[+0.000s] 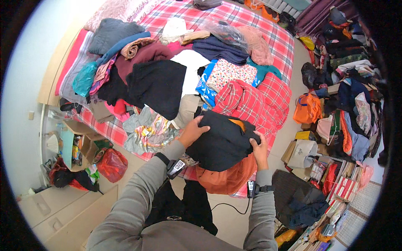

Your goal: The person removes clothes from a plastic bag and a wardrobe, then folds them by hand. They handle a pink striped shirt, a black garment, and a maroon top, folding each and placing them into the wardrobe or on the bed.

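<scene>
A folded black garment (220, 144) with an orange patch at its upper edge lies at the near side of the bed. My left hand (194, 131) grips its upper left corner, thumb on top. At the right edge, my right hand (259, 147) pinches the cloth between thumb and fingers. Beneath it shows an orange-brown cloth (224, 177). A red plaid quilted cloth (251, 102) lies just beyond. To the left are a grey garment with a shiny printed pattern (150, 130) and a larger black garment (157, 86).
Heaped clothes cover much of the plaid bedsheet (279, 40). On the floor at left are a red plastic bag (112, 164) and an open cardboard box (89, 150). Along the right stand piled clothes, an orange bag (307, 108) and stacked books (340, 185). A black cable (234, 207) hangs near my right wrist.
</scene>
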The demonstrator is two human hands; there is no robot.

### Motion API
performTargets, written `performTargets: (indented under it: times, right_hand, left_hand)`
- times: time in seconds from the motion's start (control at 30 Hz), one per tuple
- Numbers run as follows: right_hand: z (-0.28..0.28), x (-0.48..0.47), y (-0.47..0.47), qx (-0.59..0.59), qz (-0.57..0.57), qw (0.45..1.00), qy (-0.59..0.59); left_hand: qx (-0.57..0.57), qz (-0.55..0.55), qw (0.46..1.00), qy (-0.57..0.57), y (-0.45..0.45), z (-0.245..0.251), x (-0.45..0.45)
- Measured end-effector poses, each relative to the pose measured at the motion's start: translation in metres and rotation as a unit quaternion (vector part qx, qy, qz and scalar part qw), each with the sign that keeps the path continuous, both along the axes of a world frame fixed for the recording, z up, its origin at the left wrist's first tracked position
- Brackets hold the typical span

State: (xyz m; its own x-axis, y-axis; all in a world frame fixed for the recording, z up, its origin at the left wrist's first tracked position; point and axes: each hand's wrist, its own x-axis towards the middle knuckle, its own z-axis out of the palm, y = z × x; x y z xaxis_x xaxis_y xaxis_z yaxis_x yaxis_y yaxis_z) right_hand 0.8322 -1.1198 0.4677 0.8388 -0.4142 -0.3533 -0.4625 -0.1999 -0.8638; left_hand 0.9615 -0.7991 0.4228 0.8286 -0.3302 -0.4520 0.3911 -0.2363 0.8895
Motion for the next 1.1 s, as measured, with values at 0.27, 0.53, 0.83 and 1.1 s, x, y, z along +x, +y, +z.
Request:
performTargets:
  times: [0.27,0.53,0.83,1.1]
  right_hand:
    - [0.097,0.0,0.064,-0.327,0.236,0.902,-0.157]
    - [0.134,-0.032,0.074,-0.256,0.258,0.911,-0.195]
    - [0.168,-0.073,0.087,-0.086,0.073,0.982,-0.155]
    - [0.203,-0.06,0.098,-0.102,0.038,0.977,-0.182]
  left_hand:
    - [0.015,-0.199,0.864,-0.462,-0.026,0.12,-0.061]
    - [0.006,-0.18,0.895,-0.408,-0.024,0.159,-0.123]
    - [0.108,-0.081,0.949,-0.284,0.021,0.096,-0.145]
    - [0.032,-0.066,0.973,-0.218,0.041,0.079,-0.124]
